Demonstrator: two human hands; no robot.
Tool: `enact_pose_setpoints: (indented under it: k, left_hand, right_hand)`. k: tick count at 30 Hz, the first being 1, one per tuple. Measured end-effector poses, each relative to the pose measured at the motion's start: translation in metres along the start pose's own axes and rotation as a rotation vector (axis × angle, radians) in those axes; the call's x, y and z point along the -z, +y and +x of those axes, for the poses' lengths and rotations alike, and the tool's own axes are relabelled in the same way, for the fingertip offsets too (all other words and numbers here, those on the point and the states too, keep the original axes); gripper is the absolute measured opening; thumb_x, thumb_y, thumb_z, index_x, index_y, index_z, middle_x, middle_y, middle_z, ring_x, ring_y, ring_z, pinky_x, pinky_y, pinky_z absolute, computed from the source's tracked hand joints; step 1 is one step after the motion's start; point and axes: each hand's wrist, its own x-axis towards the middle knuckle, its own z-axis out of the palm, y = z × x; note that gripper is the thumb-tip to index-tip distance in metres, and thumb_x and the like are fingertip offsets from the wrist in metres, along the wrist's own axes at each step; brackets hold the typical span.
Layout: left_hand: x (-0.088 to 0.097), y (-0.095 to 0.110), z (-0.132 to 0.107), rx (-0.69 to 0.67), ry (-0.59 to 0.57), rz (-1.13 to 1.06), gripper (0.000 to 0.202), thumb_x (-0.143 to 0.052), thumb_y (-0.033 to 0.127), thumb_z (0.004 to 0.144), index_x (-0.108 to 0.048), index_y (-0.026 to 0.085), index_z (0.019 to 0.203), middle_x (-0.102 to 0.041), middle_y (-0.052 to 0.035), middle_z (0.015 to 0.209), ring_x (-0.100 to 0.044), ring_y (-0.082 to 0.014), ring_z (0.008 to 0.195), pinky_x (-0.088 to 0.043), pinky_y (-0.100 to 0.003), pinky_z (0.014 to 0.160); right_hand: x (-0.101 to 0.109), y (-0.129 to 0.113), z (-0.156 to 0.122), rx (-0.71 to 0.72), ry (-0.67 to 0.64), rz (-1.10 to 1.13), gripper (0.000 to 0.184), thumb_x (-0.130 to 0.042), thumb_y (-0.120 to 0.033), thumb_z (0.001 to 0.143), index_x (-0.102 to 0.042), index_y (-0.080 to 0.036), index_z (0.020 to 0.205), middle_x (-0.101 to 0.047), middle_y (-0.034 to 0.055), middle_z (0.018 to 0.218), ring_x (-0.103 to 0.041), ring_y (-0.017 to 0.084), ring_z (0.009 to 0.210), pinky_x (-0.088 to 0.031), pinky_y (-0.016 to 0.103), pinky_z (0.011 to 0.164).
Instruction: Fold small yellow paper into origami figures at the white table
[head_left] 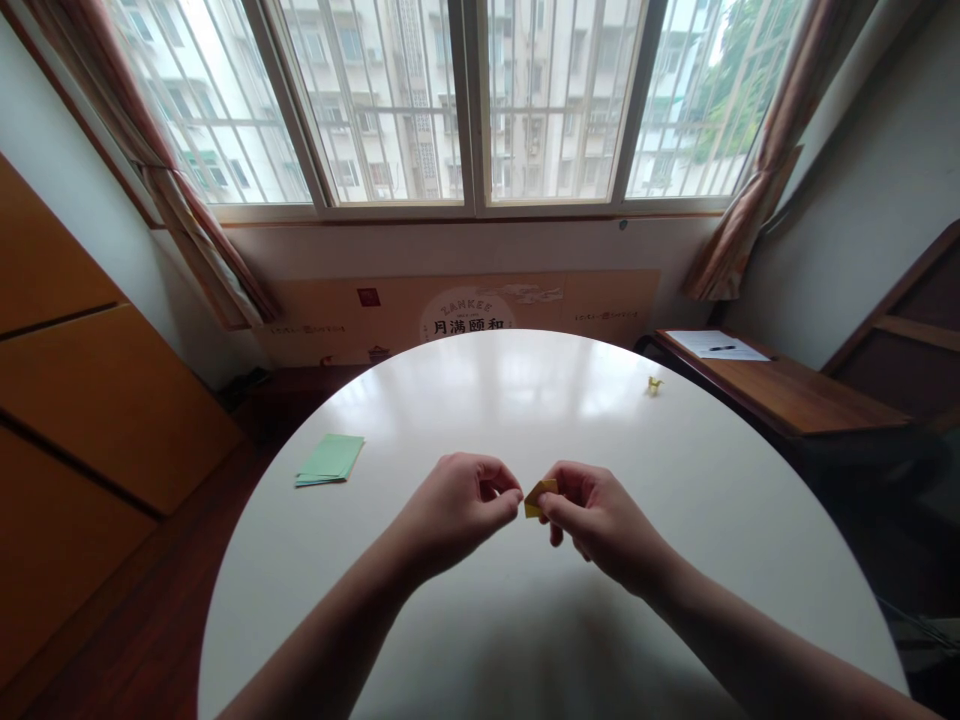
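spread beneath the hands: round white table. over it: left hand, curled to a near-closed pinch; cannot tell whether gripping anything. opposite: right hand, drawn into a thumb-and-finger pinch. well left of the hands: stack of green paper. between the hands: small yellow folded paper, held by the right, just at the left. well beyond the right hand: tiny yellow shape. apparently mid-fold; calling for a steady right pinch and light left fingertip pressure.
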Motion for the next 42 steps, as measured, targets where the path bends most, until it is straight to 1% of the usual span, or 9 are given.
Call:
enact_pose_setpoints:
  k: [9,13,18,23,27,32,36,39,42]
  left_hand:
    - [-0.002,-0.002,0.002,0.008,-0.064,-0.058,0.021,-0.059,0.03,0.082,-0.074,0.015,0.079,-0.066,-0.0008,0.064,-0.056,-0.0123,0.056,-0.042,-0.02,0.049]
    - [-0.002,-0.005,0.003,-0.003,-0.081,-0.097,0.019,-0.059,0.028,0.081,-0.073,0.015,0.077,-0.063,0.0002,0.062,-0.054,-0.0114,0.054,-0.041,-0.02,0.049]
    - [-0.006,-0.004,0.001,-0.017,-0.031,-0.054,0.021,-0.058,0.028,0.083,-0.073,0.015,0.077,-0.064,-0.0004,0.065,-0.055,-0.0124,0.056,-0.041,-0.021,0.05]
    - [-0.008,0.001,-0.002,-0.037,0.004,0.031,0.023,-0.054,0.03,0.087,-0.071,0.016,0.081,-0.07,-0.0035,0.077,-0.06,-0.0162,0.068,-0.044,-0.023,0.057]
    - [-0.007,-0.001,-0.001,-0.11,-0.002,0.078,0.025,-0.048,0.029,0.092,-0.068,0.017,0.082,-0.069,-0.0039,0.08,-0.061,-0.0179,0.074,-0.044,-0.025,0.062]
    - [-0.009,-0.008,0.002,-0.248,-0.059,0.135,0.023,-0.045,0.022,0.091,-0.054,0.018,0.071,-0.061,-0.0008,0.074,-0.054,-0.0152,0.069,-0.04,-0.025,0.062]
    - [-0.01,-0.01,0.001,-0.295,-0.11,0.12,0.019,-0.045,0.018,0.09,-0.049,0.019,0.071,-0.057,0.0002,0.075,-0.051,-0.014,0.067,-0.038,-0.024,0.061]
    - [-0.012,-0.01,0.001,-0.319,-0.093,0.115,0.02,-0.044,0.017,0.09,-0.046,0.019,0.071,-0.056,0.0005,0.076,-0.05,-0.0137,0.067,-0.037,-0.024,0.061]
    - [-0.013,-0.008,0.0,-0.301,-0.043,0.143,0.021,-0.044,0.02,0.092,-0.045,0.019,0.071,-0.055,0.0007,0.075,-0.049,-0.0139,0.067,-0.036,-0.025,0.062]
  right_hand:
    - [-0.001,0.0,-0.001,0.023,-0.016,0.032,0.007,-0.059,-0.017,0.077,-0.063,-0.015,0.071,-0.06,-0.0022,0.058,-0.046,0.006,0.042,-0.031,0.015,0.035]
    - [-0.003,-0.002,-0.001,0.022,-0.021,0.036,0.006,-0.059,-0.016,0.077,-0.061,-0.015,0.071,-0.06,-0.0027,0.058,-0.042,0.004,0.039,-0.03,0.015,0.034]
    - [-0.002,0.0,0.0,0.018,-0.024,0.053,0.006,-0.061,-0.017,0.077,-0.062,-0.015,0.072,-0.06,-0.0024,0.058,-0.045,0.005,0.041,-0.031,0.015,0.035]
    - [0.001,0.008,0.003,-0.01,-0.024,0.088,0.01,-0.062,-0.024,0.08,-0.061,-0.015,0.074,-0.063,0.0,0.064,-0.056,0.01,0.049,-0.033,0.015,0.034]
    - [0.0,0.007,0.001,-0.031,-0.05,0.103,0.014,-0.063,-0.027,0.081,-0.061,-0.015,0.076,-0.066,0.0027,0.071,-0.063,0.014,0.056,-0.035,0.016,0.035]
    - [-0.003,0.004,-0.003,-0.063,-0.125,0.092,0.014,-0.062,-0.025,0.08,-0.06,-0.014,0.072,-0.066,0.0023,0.067,-0.062,0.012,0.054,-0.033,0.015,0.036]
    - [-0.003,0.002,-0.003,-0.097,-0.162,0.107,0.013,-0.063,-0.026,0.078,-0.061,-0.014,0.071,-0.065,0.0013,0.064,-0.06,0.011,0.049,-0.031,0.015,0.035]
    - [-0.002,0.002,-0.003,-0.087,-0.171,0.127,0.017,-0.065,-0.029,0.079,-0.06,-0.014,0.071,-0.066,0.0015,0.064,-0.06,0.011,0.05,-0.031,0.015,0.035]
    - [-0.001,0.002,-0.002,-0.075,-0.156,0.141,0.022,-0.067,-0.033,0.079,-0.06,-0.015,0.071,-0.066,0.0013,0.064,-0.06,0.012,0.05,-0.031,0.016,0.036]
